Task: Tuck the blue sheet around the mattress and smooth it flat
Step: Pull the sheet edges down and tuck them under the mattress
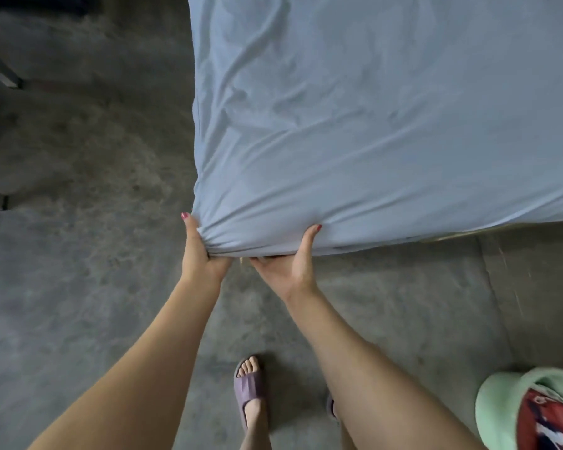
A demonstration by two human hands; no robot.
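**Both hands at the corner of the bed**

The grey floor point(78, 254) is the biggest thing here, and you stand on it in purple slippers point(249, 389). On it lies the mattress. You cannot see the mattress itself, because the blue sheet point(371, 125) covers all of its top. The sheet is not flat yet. It has soft folds and lines in the middle and near the corner.

The near corner of the bed points at you. Your left hand point(200, 251) holds the tip of that corner. Its thumb lies up on the sheet and its fingers curl under, where the cloth bunches into a knot of folds. Your right hand point(291, 264) is just beside it. Its thumb presses on the sheet edge and its fingers reach under the bed, palm up. You cannot see how far those fingers go.

Low on the right is a pale green cloth thing point(517, 410) with red inside.

What could go wrong? I think the bunched cloth may slip out of your left hand if you pull too hard, and then the corner pops loose. If you pull only at this corner, the folds may run across the top. Your right fingers could get pinched under the heavy bed.
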